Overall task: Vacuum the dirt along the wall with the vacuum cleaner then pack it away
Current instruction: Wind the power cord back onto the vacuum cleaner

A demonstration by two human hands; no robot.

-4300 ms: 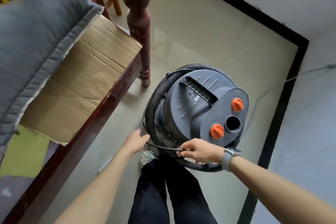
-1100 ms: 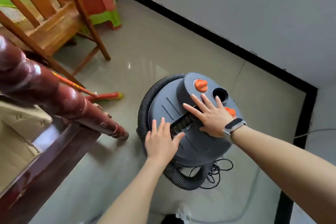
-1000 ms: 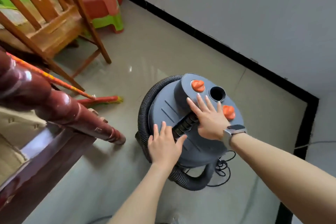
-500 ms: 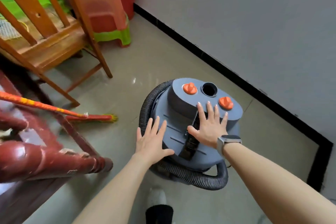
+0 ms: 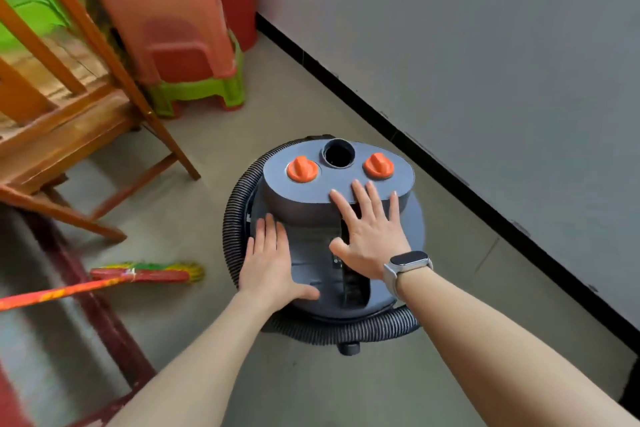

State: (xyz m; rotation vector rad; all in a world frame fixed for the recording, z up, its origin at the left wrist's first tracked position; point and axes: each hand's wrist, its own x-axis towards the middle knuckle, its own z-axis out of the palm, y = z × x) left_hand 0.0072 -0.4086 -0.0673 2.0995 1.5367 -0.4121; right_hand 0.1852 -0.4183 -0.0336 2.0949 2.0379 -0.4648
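Observation:
A grey drum vacuum cleaner [image 5: 311, 218] stands on the tiled floor close to the wall, with two orange knobs [image 5: 303, 168] and an open round port on its top. Its black ribbed hose [image 5: 235, 215] is coiled around the body. My left hand [image 5: 270, 263] lies flat on the left of the lid with straight fingers. My right hand [image 5: 370, 232], with a watch on the wrist, presses flat on the lid over the carry-handle slot, fingers spread.
The grey wall [image 5: 485, 62] with a black skirting [image 5: 433, 163] runs along the right. Stacked red and green plastic stools [image 5: 183, 45] stand ahead in the corner. A wooden chair [image 5: 86, 121] is at the left, and a broom [image 5: 145, 274] lies on the floor beside a dark red furniture leg.
The vacuum has rolled forward along the wall toward the stools, turning so its knobs face ahead. Both hands stayed flat on its lid; earlier they were handling the cord.

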